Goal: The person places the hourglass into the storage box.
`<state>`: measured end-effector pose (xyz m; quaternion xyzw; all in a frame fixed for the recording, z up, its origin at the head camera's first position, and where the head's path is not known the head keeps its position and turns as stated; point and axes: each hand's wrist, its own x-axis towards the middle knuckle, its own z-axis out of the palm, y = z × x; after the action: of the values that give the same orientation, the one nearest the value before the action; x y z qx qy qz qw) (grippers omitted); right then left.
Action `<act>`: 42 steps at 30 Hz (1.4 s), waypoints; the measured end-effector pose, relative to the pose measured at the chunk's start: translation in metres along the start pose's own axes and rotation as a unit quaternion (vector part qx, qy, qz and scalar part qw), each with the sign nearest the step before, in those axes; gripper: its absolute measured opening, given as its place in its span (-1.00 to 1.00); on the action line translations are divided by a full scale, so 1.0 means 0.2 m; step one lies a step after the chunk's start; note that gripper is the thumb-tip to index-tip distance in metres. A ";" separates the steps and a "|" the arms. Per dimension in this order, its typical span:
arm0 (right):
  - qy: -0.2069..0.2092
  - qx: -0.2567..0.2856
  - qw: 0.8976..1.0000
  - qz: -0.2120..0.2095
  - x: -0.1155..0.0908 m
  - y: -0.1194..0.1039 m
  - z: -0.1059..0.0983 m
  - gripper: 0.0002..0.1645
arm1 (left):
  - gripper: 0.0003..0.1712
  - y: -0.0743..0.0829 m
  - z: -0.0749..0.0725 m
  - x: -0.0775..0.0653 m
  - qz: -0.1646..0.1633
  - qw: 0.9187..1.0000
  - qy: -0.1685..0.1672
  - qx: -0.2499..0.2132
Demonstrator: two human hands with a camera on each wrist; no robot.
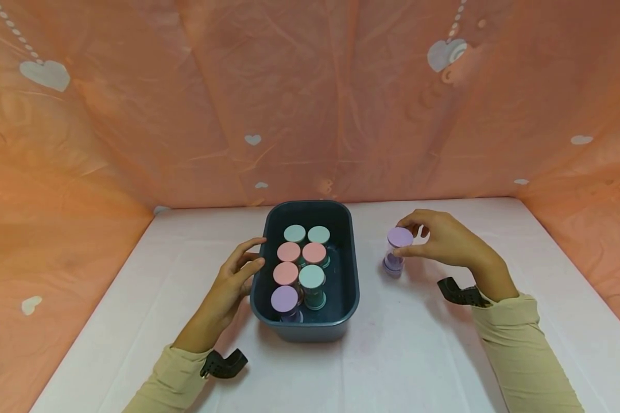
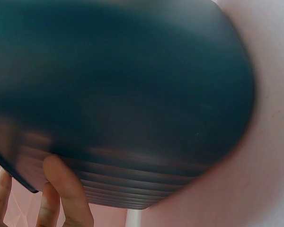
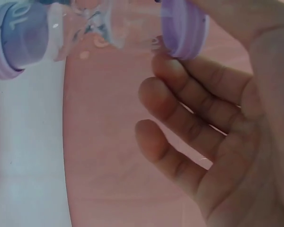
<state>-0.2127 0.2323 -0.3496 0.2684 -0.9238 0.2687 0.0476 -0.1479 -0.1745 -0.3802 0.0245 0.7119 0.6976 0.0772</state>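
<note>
My right hand (image 1: 446, 244) pinches a sand timer (image 1: 400, 237) by its purple top cap, between thumb and fingers. The timer stands nearly upright over the table, right of a dark blue bin (image 1: 355, 275); whether its base touches the cloth I cannot tell. In the right wrist view the timer (image 3: 26, 38) shows a clear glass middle and a "10" on one end. Fingers of my left hand (image 1: 232, 281) rest against the bin's left side near the rim; the left wrist view has the thumb (image 2: 68, 189) lying along its ribbed wall.
Inside the bin several sand timers stand upright, with mint caps (image 1: 312, 276), pink caps (image 1: 314, 253) and one purple cap (image 1: 285, 299). White cloth (image 1: 392, 355) covers the table. An orange sheet with pale hearts (image 1: 299, 103) encloses the back and sides.
</note>
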 end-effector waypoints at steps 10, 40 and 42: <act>0.054 0.008 0.998 -0.028 -0.01 -0.04 -0.01 -0.55 | -0.50 0.00 0.00 0.00 0.002 1.000 0.001 0.000; 0.120 0.032 0.990 -0.074 -0.03 -0.13 -0.06 -0.55 | -0.50 -0.01 0.00 0.01 0.002 1.000 0.000 0.002; 0.124 0.033 0.989 -0.077 -0.03 -0.14 -0.06 -0.56 | -0.50 -0.01 0.00 0.01 0.003 1.000 0.000 0.003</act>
<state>-0.1936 0.2218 -0.3271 0.3047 -0.8780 0.3257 0.1737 -0.1488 -0.1749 -0.3817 0.0265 0.7137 0.6959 0.0753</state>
